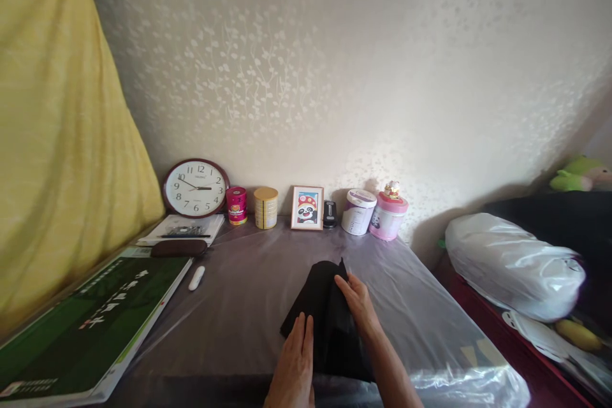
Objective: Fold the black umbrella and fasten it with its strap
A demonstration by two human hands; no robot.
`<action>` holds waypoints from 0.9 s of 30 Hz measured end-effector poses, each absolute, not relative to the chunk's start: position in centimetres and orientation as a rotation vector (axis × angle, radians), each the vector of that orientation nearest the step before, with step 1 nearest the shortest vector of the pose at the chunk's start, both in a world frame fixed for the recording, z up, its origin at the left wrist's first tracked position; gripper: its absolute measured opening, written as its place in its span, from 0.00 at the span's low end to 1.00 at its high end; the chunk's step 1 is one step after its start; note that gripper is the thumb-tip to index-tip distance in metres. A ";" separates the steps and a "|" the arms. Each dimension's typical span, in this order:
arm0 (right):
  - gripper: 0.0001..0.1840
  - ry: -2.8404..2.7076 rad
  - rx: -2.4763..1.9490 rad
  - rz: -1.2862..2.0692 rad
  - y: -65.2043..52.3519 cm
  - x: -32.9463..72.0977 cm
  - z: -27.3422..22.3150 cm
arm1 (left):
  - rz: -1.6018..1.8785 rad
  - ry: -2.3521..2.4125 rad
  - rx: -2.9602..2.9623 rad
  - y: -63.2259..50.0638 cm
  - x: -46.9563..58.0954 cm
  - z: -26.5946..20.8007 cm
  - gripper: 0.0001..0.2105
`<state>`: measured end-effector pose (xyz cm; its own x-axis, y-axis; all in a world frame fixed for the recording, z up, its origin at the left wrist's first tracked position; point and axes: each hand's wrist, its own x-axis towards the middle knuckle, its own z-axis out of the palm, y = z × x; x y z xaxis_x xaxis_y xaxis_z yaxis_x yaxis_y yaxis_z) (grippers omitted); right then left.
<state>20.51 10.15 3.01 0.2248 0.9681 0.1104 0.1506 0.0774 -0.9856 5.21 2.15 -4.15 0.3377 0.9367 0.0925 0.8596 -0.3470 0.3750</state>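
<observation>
A black cloth point(315, 296), folded into a narrow stack, lies on the plastic-covered table point(248, 293) in front of me. My left hand point(294, 363) rests flat on the cloth's near left part, fingers together and pointing away from me. My right hand point(356, 299) lies on the cloth's right side, with the fingertips pinching or pressing a raised fold near its far corner. Neither hand lifts the cloth off the table.
Along the wall stand a round clock point(195, 188), a red tin point(236, 204), a gold tin point(266, 207), a framed panda picture point(306, 207) and two tubs point(358, 210). A large green book point(90, 325) lies left, a white plastic bag point(514, 264) right.
</observation>
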 end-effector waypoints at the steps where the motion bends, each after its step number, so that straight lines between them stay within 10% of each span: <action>1: 0.22 -1.179 -1.341 0.910 10.6 19.9 2.8 | 0.417 1.623 2.354 2.2 5.2 -4.2 0.48; 27: 0.13 -2.028 -1.438 0.666 10.0 16.1 2.7 | 0.736 1.397 2.912 3.6 4.0 -4.8 0.34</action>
<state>16.13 9.96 2.72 -0.2676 0.9506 0.1572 0.6723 0.3011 -0.6763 3.96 3.56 -4.78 0.5487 0.6985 0.4594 0.7739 -0.6322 0.0368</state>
